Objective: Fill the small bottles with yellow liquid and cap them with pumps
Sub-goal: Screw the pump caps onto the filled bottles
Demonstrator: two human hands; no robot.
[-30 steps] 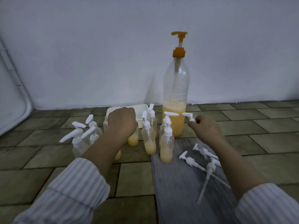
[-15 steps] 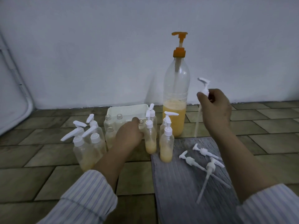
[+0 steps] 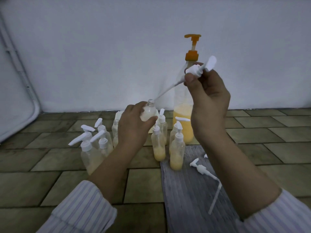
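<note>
My left hand (image 3: pixel 134 125) grips a small uncapped bottle (image 3: pixel 149 111), lifted above the floor with its mouth upward. My right hand (image 3: pixel 207 91) pinches a white pump (image 3: pixel 200 68) by its collar, held high and tilted. The pump's thin tube (image 3: pixel 166 92) slants down-left, its tip at the bottle's mouth. Behind my right hand stands the big bottle of yellow liquid (image 3: pixel 183 121) with an orange pump (image 3: pixel 192 46). Several small capped bottles (image 3: pixel 176 148) with yellow liquid stand in the middle.
Several more capped bottles (image 3: pixel 91 148) cluster at the left on the tiled floor. A white tray (image 3: pixel 120 115) sits behind my left hand. Loose white pumps (image 3: pixel 202 169) lie on a grey cloth (image 3: pixel 183 195). A white wall (image 3: pixel 117 56) closes the back.
My left hand has lifted a small uncapped bottle off the floor. My right hand has raised the pump and tilted it, bringing the tube's tip to the bottle's mouth.
</note>
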